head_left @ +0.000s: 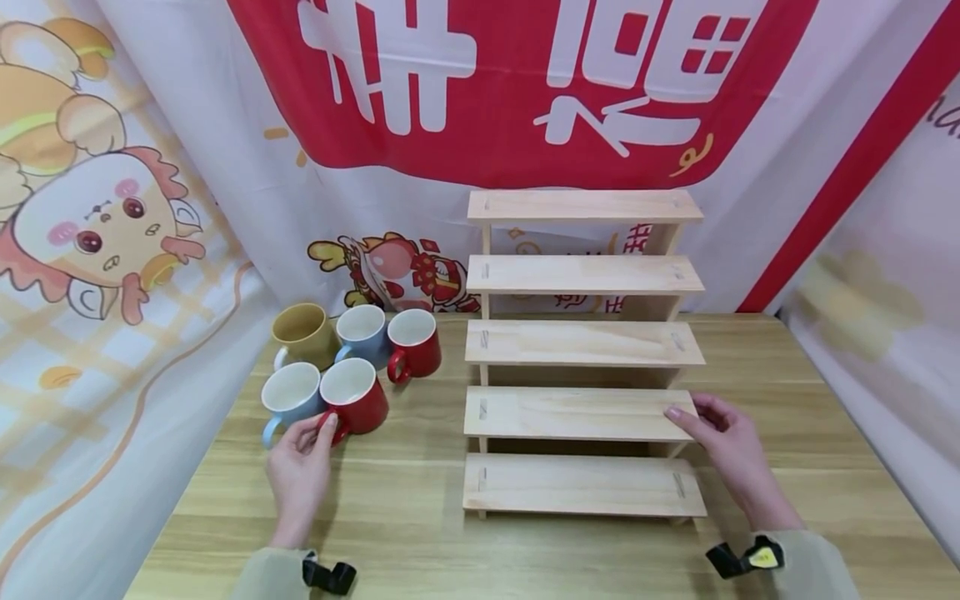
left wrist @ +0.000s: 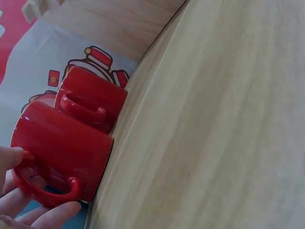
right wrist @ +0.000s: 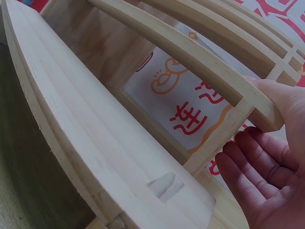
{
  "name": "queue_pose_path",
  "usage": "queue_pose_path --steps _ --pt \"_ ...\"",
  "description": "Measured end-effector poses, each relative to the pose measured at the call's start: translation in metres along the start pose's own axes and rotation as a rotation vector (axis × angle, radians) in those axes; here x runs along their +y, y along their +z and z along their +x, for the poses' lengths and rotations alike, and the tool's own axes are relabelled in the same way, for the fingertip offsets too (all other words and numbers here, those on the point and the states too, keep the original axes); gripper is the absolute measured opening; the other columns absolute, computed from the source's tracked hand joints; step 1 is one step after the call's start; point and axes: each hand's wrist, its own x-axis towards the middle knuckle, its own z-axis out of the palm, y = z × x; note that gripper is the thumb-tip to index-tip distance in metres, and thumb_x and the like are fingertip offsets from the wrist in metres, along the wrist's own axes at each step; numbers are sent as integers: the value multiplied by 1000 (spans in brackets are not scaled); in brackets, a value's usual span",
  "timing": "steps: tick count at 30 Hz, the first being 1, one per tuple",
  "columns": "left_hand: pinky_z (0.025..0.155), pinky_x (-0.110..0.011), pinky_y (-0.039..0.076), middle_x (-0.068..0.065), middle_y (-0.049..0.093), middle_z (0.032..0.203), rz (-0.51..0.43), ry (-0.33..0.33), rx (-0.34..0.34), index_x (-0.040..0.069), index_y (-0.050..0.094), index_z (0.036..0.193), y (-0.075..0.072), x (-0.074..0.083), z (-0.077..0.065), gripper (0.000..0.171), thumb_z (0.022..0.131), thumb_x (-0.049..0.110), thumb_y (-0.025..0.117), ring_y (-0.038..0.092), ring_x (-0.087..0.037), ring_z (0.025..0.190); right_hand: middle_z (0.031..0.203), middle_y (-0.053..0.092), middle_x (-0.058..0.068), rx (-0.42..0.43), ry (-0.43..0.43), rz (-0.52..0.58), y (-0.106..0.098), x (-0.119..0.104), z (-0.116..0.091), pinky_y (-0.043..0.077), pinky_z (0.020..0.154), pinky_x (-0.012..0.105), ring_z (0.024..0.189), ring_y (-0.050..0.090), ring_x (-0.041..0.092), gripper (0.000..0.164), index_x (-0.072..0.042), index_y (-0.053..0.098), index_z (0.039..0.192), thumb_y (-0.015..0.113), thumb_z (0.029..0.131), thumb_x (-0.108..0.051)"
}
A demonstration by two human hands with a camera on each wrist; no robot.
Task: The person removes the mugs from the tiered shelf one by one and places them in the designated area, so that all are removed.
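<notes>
My left hand [head_left: 302, 471] pinches the handle of the front red mug [head_left: 363, 406], which stands upright on the table among several mugs. In the left wrist view the thumb lies over the top of that handle and the fingers curl behind and under it. Over on the right, my right hand [head_left: 733, 446] grips the right end of the second-lowest step of a wooden stepped shelf [head_left: 577, 415]. Its thumb rests on top of the board. The right wrist view shows the fingers [right wrist: 257, 157] below the board, beside the upright support.
Around the held mug stand a light blue mug [head_left: 294, 398], a mustard mug [head_left: 309, 337], another light blue mug [head_left: 363, 333] and a second red mug [head_left: 420, 350]. Printed cloth [head_left: 225, 108] hangs behind and at both sides of the wooden table [head_left: 405, 508].
</notes>
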Motion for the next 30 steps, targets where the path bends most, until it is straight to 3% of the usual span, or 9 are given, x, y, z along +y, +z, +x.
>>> queue_pose_path --steps 9,14,19,24,26,30 --pt "77 -10 53 -17 74 110 -38 -28 5 -1 72 110 3 -3 -5 33 94 27 77 67 4 87 128 52 4 0 17 13 -4 1 -2 50 82 13 107 50 9 65 0 51 139 72 96 -42" --pt "95 -17 50 -15 68 128 -115 13 -19 3 68 128 1 9 -16 45 90 21 82 65 -12 115 127 52 2 -2 23 16 -4 2 -3 50 82 13 107 51 10 64 -1 52 139 73 95 -42" --pt "111 -37 43 -3 63 138 -31 194 -91 18 64 139 0 37 -26 66 80 26 91 55 -21 131 125 53 1 6 9 25 -5 2 -3 50 82 13 106 51 10 61 -1 53 138 72 96 -41" --pt "112 -53 39 -2 48 154 192 428 -314 23 51 151 3 61 -21 91 72 38 95 41 -25 143 124 53 0 14 13 21 -4 1 -4 50 81 13 106 51 10 58 -4 55 134 73 95 -43" --pt "116 -54 32 -1 37 161 295 514 -408 23 42 157 7 68 -17 102 72 48 93 29 -25 149 124 53 1 13 13 22 -4 1 -5 50 81 13 107 51 10 58 -4 55 134 73 95 -44" --pt "123 -50 15 1 17 168 518 671 -533 26 21 164 20 74 -13 113 76 70 77 12 -25 154 123 54 0 16 2 27 -3 1 -4 50 81 14 106 51 11 57 -4 56 133 72 95 -43"
